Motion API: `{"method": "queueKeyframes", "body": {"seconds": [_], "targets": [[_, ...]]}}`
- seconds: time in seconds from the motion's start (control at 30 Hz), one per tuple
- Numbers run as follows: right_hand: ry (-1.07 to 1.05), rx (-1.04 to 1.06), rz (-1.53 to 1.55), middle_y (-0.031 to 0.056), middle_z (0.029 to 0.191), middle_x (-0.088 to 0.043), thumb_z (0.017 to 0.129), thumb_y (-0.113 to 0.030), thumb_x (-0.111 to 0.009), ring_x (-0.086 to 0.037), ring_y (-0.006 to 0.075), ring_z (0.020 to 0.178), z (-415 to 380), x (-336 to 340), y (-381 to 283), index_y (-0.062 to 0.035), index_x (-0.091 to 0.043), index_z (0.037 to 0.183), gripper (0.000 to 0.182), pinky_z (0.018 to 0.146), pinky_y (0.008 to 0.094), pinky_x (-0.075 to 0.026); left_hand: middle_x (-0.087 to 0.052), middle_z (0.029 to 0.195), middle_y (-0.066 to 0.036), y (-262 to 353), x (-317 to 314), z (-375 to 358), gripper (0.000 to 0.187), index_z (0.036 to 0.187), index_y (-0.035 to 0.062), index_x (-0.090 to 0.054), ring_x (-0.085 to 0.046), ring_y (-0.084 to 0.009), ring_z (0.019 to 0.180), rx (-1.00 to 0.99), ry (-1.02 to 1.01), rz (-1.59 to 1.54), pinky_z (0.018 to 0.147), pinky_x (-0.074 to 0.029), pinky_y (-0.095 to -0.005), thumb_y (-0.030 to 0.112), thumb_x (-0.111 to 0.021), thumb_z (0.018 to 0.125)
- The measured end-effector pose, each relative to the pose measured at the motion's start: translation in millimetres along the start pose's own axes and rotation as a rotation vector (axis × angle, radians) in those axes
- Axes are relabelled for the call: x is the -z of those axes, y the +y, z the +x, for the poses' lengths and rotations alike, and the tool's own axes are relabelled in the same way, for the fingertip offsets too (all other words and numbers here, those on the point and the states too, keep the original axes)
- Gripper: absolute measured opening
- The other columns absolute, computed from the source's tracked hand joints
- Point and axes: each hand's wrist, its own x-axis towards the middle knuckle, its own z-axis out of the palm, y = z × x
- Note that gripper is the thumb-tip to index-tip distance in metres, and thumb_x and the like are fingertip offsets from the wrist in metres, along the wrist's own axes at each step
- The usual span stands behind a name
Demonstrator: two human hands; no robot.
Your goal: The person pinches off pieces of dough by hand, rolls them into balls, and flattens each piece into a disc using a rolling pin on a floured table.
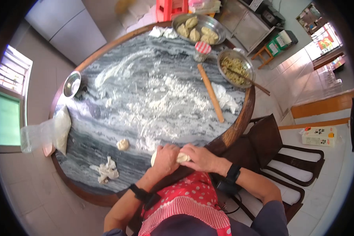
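At the near edge of the marble table, both hands are closed around a pale lump of dough (182,158). My left hand (167,158) covers much of it, and some dough shows at its left side. Close beside it, my right hand (200,158) has its fingers curled over the other end. Left of my hands lies a small dough ball (122,144). A wooden rolling pin (211,93) rests farther off to the right, on the floured surface.
Across the round table (102,135) flour is scattered. A bowl of filling (251,63) with chopsticks, a pan (220,28) of shaped dumplings and a jar (201,52) stand far right. To the left are a metal bowl (72,85), a flour bag (62,128) and crumpled tissue (107,170). Chairs (265,131) stand right.
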Motion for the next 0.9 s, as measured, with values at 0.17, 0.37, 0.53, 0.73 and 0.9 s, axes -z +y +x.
{"method": "queueKeyframes", "body": {"seconds": [0.17,0.37,0.53,0.73,0.9], "targets": [[0.064,-0.025,0.136,0.0174,0.1,-0.057,0.083,-0.016,-0.067,-0.06,0.0404,0.09,9,-8,4,-0.0044,-0.055,0.108,0.03,0.076,0.0456,-0.051,-0.064,0.095,-0.007,1,2,-1,0.024,0.094,0.0102,-0.063,-0.06,-0.029,0.098,-0.006,0.001,-0.045,0.081,-0.04,-0.0457,0.014,-0.067,0.071],[0.305,-0.293,0.051,0.016,0.084,-0.066,0.077,-0.018,-0.07,-0.064,0.0391,0.076,14,-41,2,-0.0048,-0.062,0.095,0.024,0.067,0.0444,-0.053,-0.063,0.091,-0.007,5,-8,0,0.025,0.092,0.0104,-0.062,-0.059,-0.0288,0.093,0.008,0.046,0.036,0.081,-0.039,-0.0457,0.024,-0.067,0.071],[0.261,-0.728,0.565,0.0097,0.074,-0.068,0.081,-0.018,-0.072,-0.065,0.0225,0.06,11,-33,-1,-0.0002,-0.066,0.088,0.02,0.051,0.0341,-0.052,-0.061,0.089,-0.008,12,-6,-1,0.022,0.09,0.0098,-0.061,-0.057,-0.0285,0.089,-0.052,0.08,0.162,0.08,-0.038,-0.046,0.021,-0.064,0.072],[0.25,-0.996,1.417,0.011,0.096,-0.067,0.091,-0.014,-0.066,-0.066,0.018,0.08,4,-23,5,0.0009,-0.065,0.109,0.023,0.067,0.0314,-0.056,-0.064,0.089,-0.008,10,-4,6,0.017,0.087,0.0093,-0.063,-0.058,-0.0292,0.09,-0.018,0.041,0.118,0.08,-0.04,-0.0458,0.02,-0.062,0.074],[0.068,-0.429,0.461,0.0131,0.124,-0.058,0.089,-0.02,-0.07,-0.059,0.0277,0.114,3,37,-27,-0.0019,-0.049,0.137,0.056,0.093,0.0403,-0.054,-0.068,0.093,-0.007,-3,12,15,0.02,0.091,0.0101,-0.067,-0.061,-0.0284,0.095,-0.021,-0.125,-0.013,0.079,-0.042,-0.0467,0.021,-0.064,0.074]]}}
